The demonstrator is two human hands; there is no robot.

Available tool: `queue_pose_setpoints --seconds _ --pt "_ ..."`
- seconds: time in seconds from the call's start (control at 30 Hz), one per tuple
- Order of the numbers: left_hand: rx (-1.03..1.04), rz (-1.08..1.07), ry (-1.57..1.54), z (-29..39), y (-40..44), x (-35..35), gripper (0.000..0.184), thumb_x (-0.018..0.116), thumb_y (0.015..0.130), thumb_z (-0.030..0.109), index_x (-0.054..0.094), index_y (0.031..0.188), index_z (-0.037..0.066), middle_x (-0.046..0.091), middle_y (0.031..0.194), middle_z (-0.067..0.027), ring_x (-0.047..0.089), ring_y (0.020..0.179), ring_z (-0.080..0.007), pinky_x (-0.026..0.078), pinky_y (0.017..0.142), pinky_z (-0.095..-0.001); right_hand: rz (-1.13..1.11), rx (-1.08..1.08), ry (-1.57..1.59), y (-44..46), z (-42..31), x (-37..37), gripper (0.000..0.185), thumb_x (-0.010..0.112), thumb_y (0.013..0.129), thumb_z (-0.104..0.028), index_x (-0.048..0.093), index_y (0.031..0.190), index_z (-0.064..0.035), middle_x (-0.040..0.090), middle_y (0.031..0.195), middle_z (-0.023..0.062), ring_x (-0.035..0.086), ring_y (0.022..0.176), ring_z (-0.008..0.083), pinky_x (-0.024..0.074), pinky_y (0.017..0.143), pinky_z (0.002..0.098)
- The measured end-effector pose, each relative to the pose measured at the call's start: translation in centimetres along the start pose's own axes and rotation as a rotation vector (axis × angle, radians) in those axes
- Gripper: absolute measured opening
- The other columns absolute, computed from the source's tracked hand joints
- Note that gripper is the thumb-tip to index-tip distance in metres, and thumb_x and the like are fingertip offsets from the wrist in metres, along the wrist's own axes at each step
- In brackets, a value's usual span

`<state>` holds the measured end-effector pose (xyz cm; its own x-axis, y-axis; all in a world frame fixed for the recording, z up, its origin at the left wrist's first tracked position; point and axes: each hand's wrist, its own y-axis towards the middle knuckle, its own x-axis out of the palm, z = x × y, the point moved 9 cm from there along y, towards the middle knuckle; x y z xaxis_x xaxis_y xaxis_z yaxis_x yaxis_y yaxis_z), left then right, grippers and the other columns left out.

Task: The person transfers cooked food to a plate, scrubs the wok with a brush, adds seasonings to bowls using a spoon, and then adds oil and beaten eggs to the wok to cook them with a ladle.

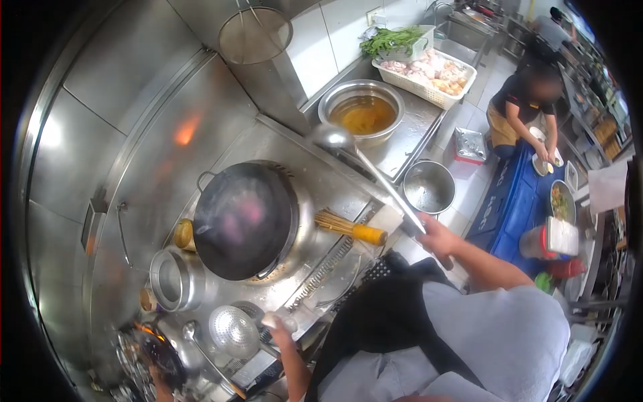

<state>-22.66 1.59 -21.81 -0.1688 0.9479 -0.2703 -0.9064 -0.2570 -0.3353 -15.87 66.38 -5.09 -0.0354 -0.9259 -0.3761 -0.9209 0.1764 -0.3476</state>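
Observation:
My right hand [439, 240] grips the long handle of a steel ladle [388, 184]. The ladle's bowl is raised at the near edge of a metal basin [328, 100] of yellowish-brown liquid. My left hand [284, 329] is closed near the stove's front edge, beside a perforated skimmer [233, 331]; a pale bit shows at its fingers, too unclear to name. A dark wok [224, 231] sits on the burner, with blurred pinkish patches inside and a haze over it. Between the wok and my body lies a bamboo wok brush [351, 228] with a yellow-wrapped handle.
A white crate [439, 97] of raw meat and leafy greens [392, 41] stand beyond the basin. An empty-looking pot [429, 186] is below the counter. Another person [522, 107] works over a blue chest [509, 194]. A second wok [161, 345] with flame is lower left, near another person's arm.

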Motion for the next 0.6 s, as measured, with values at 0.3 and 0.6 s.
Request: queue_pose_setpoints --seconds 0.3,0.6 --pt "-0.030 0.334 0.166 13.3 -8.2 7.2 0.067 0.054 0.099 0.042 0.037 0.141 -0.007 0.052 0.134 -0.0184 0.053 0.116 -0.0260 0.041 0.100 -0.0373 0.229 -0.456 -0.585 11.2 -6.9 -19.4 0.076 0.050 0.090 -0.005 0.013 0.156 -0.0088 0.052 0.135 0.0251 0.066 0.086 0.0272 0.0553 0.071 0.0347" --pt "-0.009 0.196 0.225 16.7 -11.5 13.9 0.076 0.056 0.095 0.049 0.038 0.142 -0.009 0.050 0.137 -0.0257 0.053 0.120 -0.0332 0.041 0.104 -0.0409 -0.353 -0.176 0.202 19.0 -6.0 -18.3 0.046 0.052 0.089 -0.002 0.034 0.132 -0.0014 0.056 0.093 0.0156 0.056 0.061 0.0181 0.0487 0.052 0.0347"
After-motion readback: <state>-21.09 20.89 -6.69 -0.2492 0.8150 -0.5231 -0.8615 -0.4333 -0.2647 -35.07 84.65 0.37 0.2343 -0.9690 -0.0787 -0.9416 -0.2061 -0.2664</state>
